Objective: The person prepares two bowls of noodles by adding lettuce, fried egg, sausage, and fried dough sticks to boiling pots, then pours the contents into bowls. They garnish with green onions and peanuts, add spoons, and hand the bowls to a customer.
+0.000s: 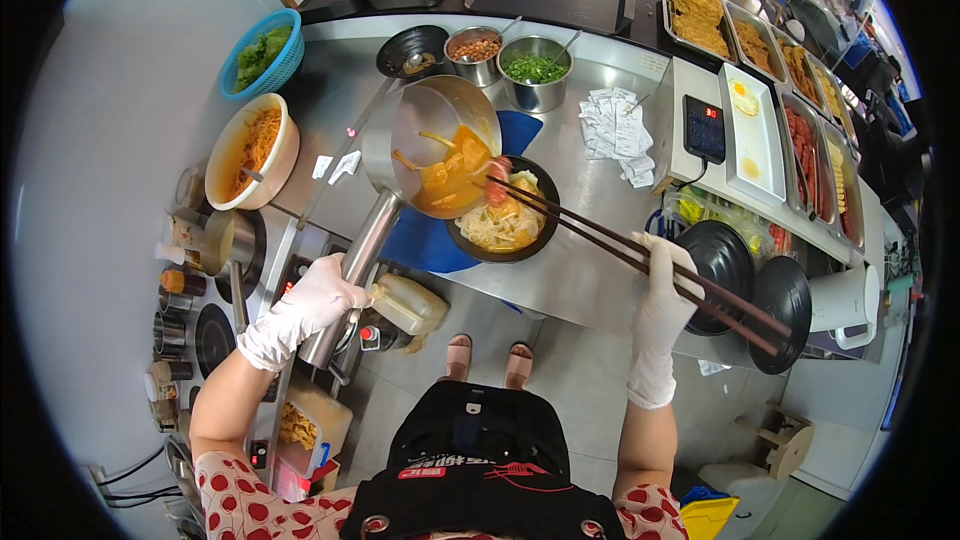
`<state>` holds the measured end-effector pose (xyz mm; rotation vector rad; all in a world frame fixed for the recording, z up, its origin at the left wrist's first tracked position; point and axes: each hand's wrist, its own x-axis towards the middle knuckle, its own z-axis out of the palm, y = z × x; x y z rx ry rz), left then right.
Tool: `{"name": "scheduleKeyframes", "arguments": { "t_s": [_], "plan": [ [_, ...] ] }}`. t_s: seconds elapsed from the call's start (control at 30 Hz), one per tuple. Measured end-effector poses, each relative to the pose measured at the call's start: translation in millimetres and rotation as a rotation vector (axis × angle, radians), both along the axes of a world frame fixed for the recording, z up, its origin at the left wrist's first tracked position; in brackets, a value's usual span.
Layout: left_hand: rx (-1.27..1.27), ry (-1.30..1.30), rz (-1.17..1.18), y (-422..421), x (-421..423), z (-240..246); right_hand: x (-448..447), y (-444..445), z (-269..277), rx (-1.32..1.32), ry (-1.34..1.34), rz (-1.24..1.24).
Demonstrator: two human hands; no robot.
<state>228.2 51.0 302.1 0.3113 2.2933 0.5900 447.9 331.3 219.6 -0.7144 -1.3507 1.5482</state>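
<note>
My left hand, in a white glove, grips the metal handle of a saucepan. The pan is tilted toward me and to the right, its rim over a black bowl. Orange broth with tofu-like pieces lies at its lower side. Gloved too, my right hand holds long dark chopsticks. Their tips are at a pinkish-red piece of food by the pan's rim. White noodles and some pale leafy food fill the bowl. Under it lies a blue cloth.
Behind the pan stand a pot of chopped green onions, a pot of peanuts and a black dish. Paper slips lie to the right. Black bowls and food trays line the right side; a shredded-food tub is left.
</note>
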Motion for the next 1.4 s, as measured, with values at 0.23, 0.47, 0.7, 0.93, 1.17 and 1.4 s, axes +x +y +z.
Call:
{"name": "scheduleKeyframes", "arguments": {
  "t_s": [0.23,0.47,0.7,0.93,1.17,1.4],
  "plan": [
    [0.025,0.013,-0.032,-4.7,-6.1,-7.4,6.7,-1.8,-19.3,0.132,-0.164,0.116],
    [0.008,-0.035,-0.005,-2.4,-5.8,-3.3,17.7,2.2,7.3,0.294,-0.052,0.095],
    [0.010,-0.056,-0.010,5.0,-5.8,4.1,-69.6,-9.2,-3.7,0.224,0.208,0.351],
    [0.034,-0.134,0.036,9.8,-5.3,8.0,-88.4,-18.7,-7.2,0.209,0.050,0.439],
    [0.073,-0.153,0.054,8.4,-6.5,7.7,-101.4,-0.7,-13.3,0.192,0.103,0.312],
    [0.036,-0.134,0.038,4.6,-10.3,5.0,-90.1,-8.5,1.0,0.352,0.043,0.391]
  ]
}}
